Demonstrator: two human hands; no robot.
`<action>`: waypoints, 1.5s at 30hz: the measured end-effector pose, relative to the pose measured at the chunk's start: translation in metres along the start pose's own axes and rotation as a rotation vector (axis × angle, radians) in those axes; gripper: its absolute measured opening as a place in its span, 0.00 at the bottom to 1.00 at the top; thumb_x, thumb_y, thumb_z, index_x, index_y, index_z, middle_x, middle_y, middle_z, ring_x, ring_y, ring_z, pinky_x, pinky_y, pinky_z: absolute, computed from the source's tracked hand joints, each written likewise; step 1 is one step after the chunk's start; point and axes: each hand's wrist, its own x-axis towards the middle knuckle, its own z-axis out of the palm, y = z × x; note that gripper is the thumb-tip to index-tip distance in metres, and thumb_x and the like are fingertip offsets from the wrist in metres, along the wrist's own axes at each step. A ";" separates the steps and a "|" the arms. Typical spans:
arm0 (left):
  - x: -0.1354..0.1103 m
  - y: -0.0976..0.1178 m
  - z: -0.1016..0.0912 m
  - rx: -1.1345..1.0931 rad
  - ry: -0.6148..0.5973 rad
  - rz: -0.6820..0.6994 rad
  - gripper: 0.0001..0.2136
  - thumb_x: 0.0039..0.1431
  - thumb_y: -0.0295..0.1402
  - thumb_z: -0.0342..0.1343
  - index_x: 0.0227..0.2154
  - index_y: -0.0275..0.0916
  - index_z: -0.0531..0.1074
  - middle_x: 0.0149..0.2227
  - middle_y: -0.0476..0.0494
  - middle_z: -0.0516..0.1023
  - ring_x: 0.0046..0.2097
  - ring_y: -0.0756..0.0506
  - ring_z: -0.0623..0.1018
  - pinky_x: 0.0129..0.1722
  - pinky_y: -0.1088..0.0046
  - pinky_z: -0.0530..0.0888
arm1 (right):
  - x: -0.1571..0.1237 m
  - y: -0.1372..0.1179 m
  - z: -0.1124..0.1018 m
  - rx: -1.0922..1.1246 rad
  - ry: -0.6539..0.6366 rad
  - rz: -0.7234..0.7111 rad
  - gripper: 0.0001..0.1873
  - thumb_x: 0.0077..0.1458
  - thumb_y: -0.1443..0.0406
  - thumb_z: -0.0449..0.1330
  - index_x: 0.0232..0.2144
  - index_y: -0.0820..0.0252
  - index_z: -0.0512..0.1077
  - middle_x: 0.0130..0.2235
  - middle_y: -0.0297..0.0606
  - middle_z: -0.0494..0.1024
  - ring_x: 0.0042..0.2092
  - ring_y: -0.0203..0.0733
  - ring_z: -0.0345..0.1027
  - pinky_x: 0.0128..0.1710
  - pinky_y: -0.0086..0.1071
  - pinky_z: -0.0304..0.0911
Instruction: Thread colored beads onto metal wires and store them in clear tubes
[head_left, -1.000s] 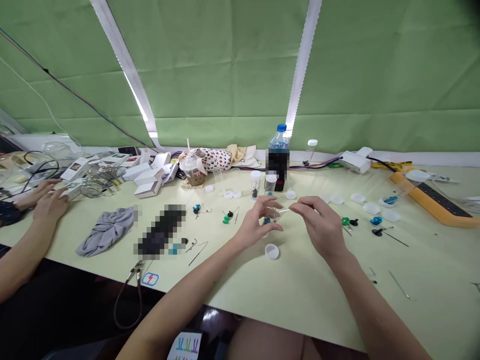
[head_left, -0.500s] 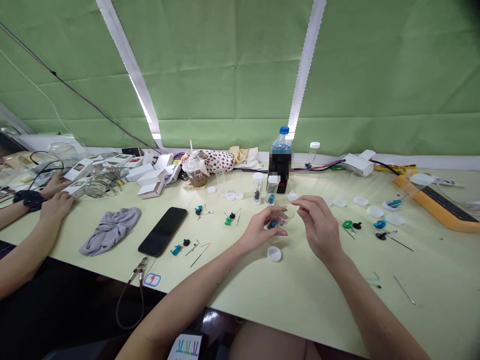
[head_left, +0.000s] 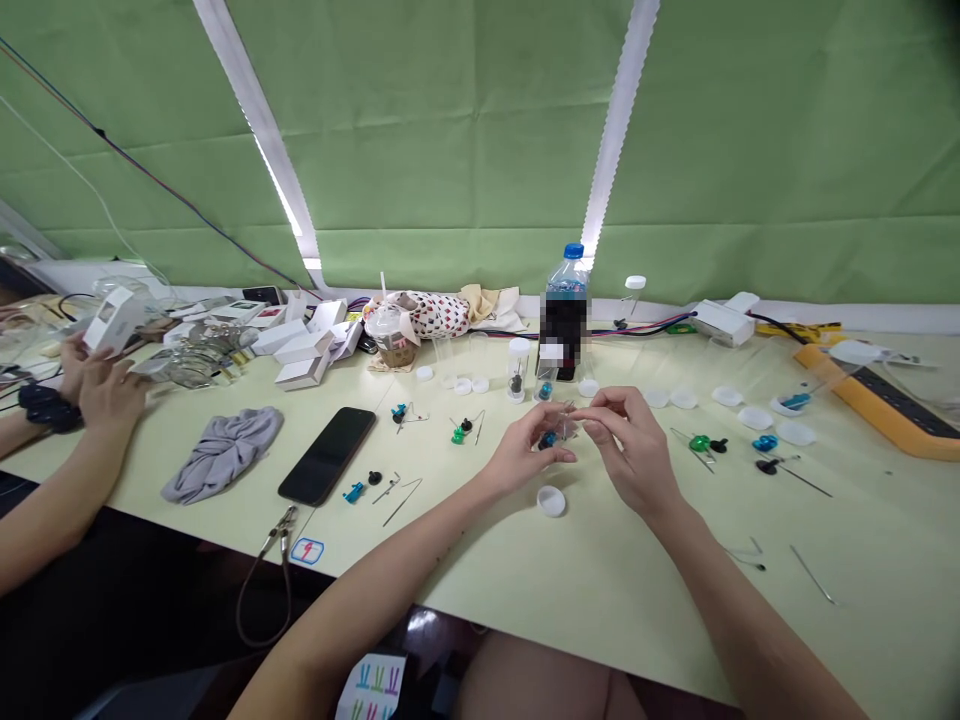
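Holding a clear plastic tube (head_left: pixel 568 428) off the table (head_left: pixel 585 590): left hand (head_left: pixel 529 447), its thumb and curled fingers set around the tube. A blue part (head_left: pixel 548 440) shows between them, apparently inside the tube.

Right hand (head_left: pixel 630 445): thumb and forefinger drawn narrow near the tube's end; whether they pinch a thin piece cannot be told.

Below the hands: one white cap (head_left: pixel 551 501), hollow side up, lying on the table.

Behind the hands: two white-capped tubes, upright, one with a black part (head_left: pixel 517 383), one with a blue-green part (head_left: pixel 545 390); just beyond, a clear bottle (head_left: pixel 568 270) with a blue cap.

Right of the hands: green part (head_left: pixel 700 443) beside a black part; second blue part (head_left: pixel 764 443); nearer the front edge, one bent metal rod (head_left: pixel 812 574); farther off, an orange power strip (head_left: pixel 885 400).

Left of the hands: small blue part (head_left: pixel 354 492), black knob (head_left: pixel 374 478), bent wire (head_left: pixel 403 503); then a black smartphone (head_left: pixel 327 456), face up, and a grey scrunchie (head_left: pixel 223 455).

Far left: a co-worker's hands (head_left: pixel 112 395), holding a white box (head_left: pixel 114 322).
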 end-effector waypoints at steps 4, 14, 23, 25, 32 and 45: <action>0.000 0.001 0.001 0.072 -0.023 0.023 0.25 0.47 0.31 0.63 0.49 0.40 0.64 0.45 0.41 0.71 0.46 0.44 0.71 0.43 0.68 0.67 | 0.001 0.000 -0.001 0.066 -0.019 0.047 0.19 0.62 0.58 0.47 0.29 0.58 0.74 0.38 0.40 0.59 0.40 0.41 0.60 0.39 0.38 0.60; -0.004 0.006 -0.001 0.257 0.017 0.077 0.26 0.45 0.36 0.64 0.49 0.41 0.66 0.40 0.44 0.73 0.41 0.46 0.73 0.42 0.66 0.70 | -0.001 0.005 0.001 -0.083 -0.140 0.021 0.29 0.61 0.49 0.38 0.28 0.56 0.73 0.39 0.40 0.60 0.41 0.44 0.56 0.41 0.42 0.58; -0.007 0.002 0.000 0.290 -0.002 0.165 0.32 0.48 0.32 0.62 0.56 0.49 0.57 0.50 0.44 0.70 0.46 0.46 0.72 0.48 0.64 0.68 | -0.002 0.003 -0.002 -0.116 -0.175 -0.006 0.33 0.59 0.46 0.33 0.36 0.54 0.73 0.45 0.42 0.62 0.44 0.46 0.56 0.46 0.45 0.56; -0.006 0.000 0.000 0.288 -0.001 0.172 0.30 0.49 0.32 0.61 0.55 0.49 0.58 0.51 0.44 0.69 0.46 0.46 0.72 0.48 0.64 0.68 | -0.003 0.002 -0.001 -0.107 -0.133 -0.015 0.33 0.60 0.46 0.34 0.37 0.55 0.73 0.44 0.43 0.63 0.45 0.47 0.57 0.45 0.45 0.57; -0.005 0.001 -0.002 0.264 0.050 0.101 0.35 0.46 0.35 0.63 0.55 0.48 0.52 0.40 0.47 0.69 0.38 0.49 0.71 0.41 0.68 0.69 | -0.006 0.001 0.002 -0.054 -0.015 -0.034 0.28 0.61 0.49 0.38 0.48 0.55 0.70 0.44 0.44 0.63 0.46 0.47 0.60 0.45 0.44 0.60; -0.005 0.002 0.000 0.155 0.012 0.043 0.35 0.44 0.30 0.64 0.54 0.45 0.54 0.41 0.45 0.69 0.43 0.47 0.72 0.43 0.67 0.70 | -0.005 0.004 0.002 -0.113 -0.004 -0.089 0.26 0.62 0.51 0.41 0.50 0.52 0.70 0.43 0.43 0.63 0.43 0.45 0.60 0.43 0.43 0.60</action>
